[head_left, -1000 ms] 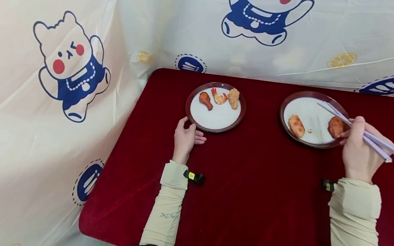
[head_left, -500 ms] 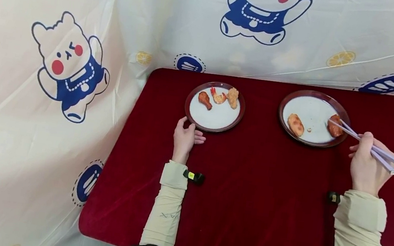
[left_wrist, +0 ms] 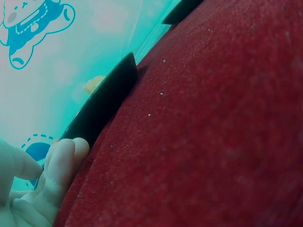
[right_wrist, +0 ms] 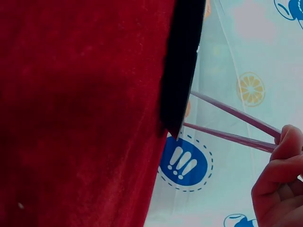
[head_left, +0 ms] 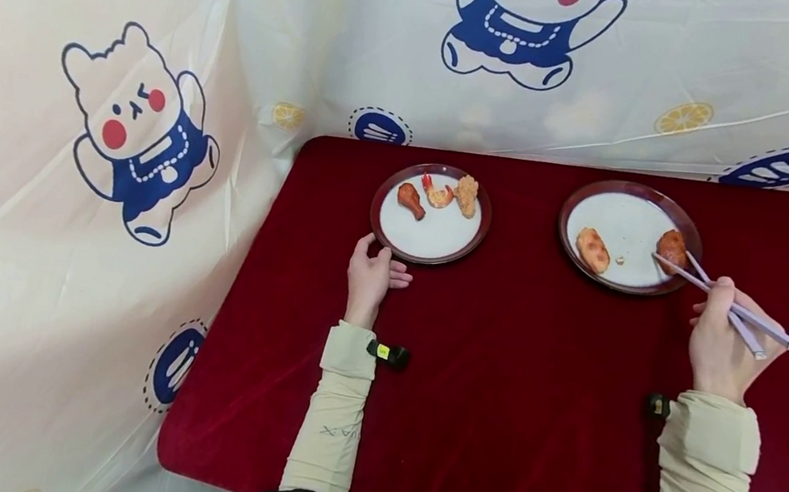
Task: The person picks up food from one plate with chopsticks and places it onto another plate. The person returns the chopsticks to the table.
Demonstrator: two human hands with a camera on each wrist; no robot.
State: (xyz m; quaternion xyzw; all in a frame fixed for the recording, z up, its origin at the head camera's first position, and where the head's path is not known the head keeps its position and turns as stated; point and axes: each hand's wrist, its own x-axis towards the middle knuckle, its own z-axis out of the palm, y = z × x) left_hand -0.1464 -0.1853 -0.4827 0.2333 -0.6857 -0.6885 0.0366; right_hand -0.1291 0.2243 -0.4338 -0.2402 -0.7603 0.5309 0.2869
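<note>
My right hand (head_left: 733,340) holds a pair of pale purple chopsticks (head_left: 751,319), also seen in the right wrist view. Their tips are spread on either side of a glazed brown piece of meat (head_left: 671,250) at the right of a brown-rimmed white plate (head_left: 633,216). A golden-brown oval piece of food (head_left: 593,250) and a tiny crumb lie on that plate too. With relaxed fingers, my left hand (head_left: 369,280) touches the near left rim of a second plate (head_left: 425,242). This one bears a drumstick (head_left: 412,200), a shrimp (head_left: 438,194) and a fried chicken piece (head_left: 465,195).
Dark red velvet cloth (head_left: 495,395) covers the table under both plates. A white curtain (head_left: 363,40) with cartoon prints hangs along the back and left edges. Each wrist wears a small black camera, such as the left one (head_left: 390,354).
My right hand drew back from the plate, then shifted slightly left. The chopstick tips came down from above the plate and spread around the glazed meat piece. My left hand stays put.
</note>
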